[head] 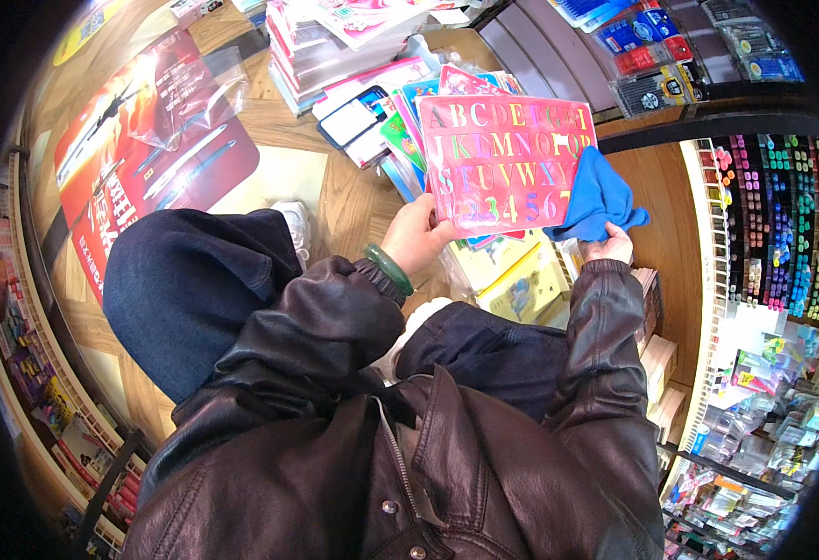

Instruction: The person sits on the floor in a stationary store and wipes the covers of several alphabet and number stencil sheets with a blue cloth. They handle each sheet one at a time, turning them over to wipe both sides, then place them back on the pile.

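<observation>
A pink stencil sheet with cut-out letters and numbers [479, 168] is held up in front of me. My left hand [420, 234] grips its lower left corner, thumb on the front; a green bangle circles that wrist. In my right hand [607, 245] is a blue cloth [595, 196], which lies over the sheet's lower right edge. Behind the sheet, colourful booklets [402, 140] are piled, with a smartphone [353, 117] beside them at the left. Below the sheet are yellow-covered books [528, 283], partly hidden by it.
A tall stack of books [339, 56] stands beyond the phone. A red poster sheet [164, 154] lies on the wooden floor at the left. Racks of markers [774, 224] and packaged goods [760, 434] line the right side; another stocked shelf [52, 392] runs along the left.
</observation>
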Motion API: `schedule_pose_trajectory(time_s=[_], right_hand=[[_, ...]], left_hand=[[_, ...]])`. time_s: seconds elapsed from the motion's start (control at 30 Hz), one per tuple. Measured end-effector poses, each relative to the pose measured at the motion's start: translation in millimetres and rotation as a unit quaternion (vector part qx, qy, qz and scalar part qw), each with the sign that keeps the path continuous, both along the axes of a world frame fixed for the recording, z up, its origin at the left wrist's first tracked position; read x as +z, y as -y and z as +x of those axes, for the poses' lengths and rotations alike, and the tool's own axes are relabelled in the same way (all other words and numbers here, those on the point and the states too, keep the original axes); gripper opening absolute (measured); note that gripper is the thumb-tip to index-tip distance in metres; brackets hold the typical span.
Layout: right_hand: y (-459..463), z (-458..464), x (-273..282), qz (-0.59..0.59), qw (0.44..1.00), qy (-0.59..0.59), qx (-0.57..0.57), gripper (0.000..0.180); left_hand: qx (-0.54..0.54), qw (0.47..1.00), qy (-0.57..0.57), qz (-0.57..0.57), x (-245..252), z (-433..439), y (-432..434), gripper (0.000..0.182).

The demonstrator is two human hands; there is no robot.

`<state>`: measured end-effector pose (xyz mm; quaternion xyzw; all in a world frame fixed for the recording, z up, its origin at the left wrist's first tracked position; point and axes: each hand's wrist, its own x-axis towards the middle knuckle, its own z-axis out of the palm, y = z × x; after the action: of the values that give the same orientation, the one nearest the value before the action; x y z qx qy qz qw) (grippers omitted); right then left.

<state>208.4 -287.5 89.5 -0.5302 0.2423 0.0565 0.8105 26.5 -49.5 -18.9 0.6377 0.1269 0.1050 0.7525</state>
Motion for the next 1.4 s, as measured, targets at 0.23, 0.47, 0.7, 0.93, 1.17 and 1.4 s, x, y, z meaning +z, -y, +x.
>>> schedule_pose_trajectory(time_s=[0.23, 0.47, 0.7, 0.93, 1.17, 1.4], right_hand=[[-2.1, -0.6, -4.0, 0.108, 0.984, 0.025, 0.139, 0.043], [-31.0, -20.3, -8.5, 0.130, 0.970, -0.002, 0.205, 0.041], [-39.0, -37.7, -33.3, 0.237, 0.874, 0.005, 0.424, 0.045], [-49.5, -50.6, -41.3, 0.152, 0.906, -0.050, 0.391, 0.033], [-52.3, -47.8, -25.2, 0.037, 0.910, 0.000, 0.414, 0.055], [-7.6, -1.3, 14.7, -0.434, 0.714, 0.387, 0.389, 0.056]], left_hand=[[-0.044, 0.993, -0.017, -0.104, 4.0, 1.2, 7.2, 0.029], [-0.007, 0.990, -0.026, -0.141, 14.8, -2.9, 11.6, 0.028], [-0.036, 0.980, -0.023, -0.195, 14.6, -1.4, 12.4, 0.026], [0.009, 0.966, 0.009, -0.257, 6.6, 1.4, 18.6, 0.027], [-0.003, 0.980, 0.028, -0.199, -4.1, 5.8, 9.1, 0.030], [-0.015, 0.991, -0.025, -0.128, -22.4, 8.4, -16.2, 0.036]])
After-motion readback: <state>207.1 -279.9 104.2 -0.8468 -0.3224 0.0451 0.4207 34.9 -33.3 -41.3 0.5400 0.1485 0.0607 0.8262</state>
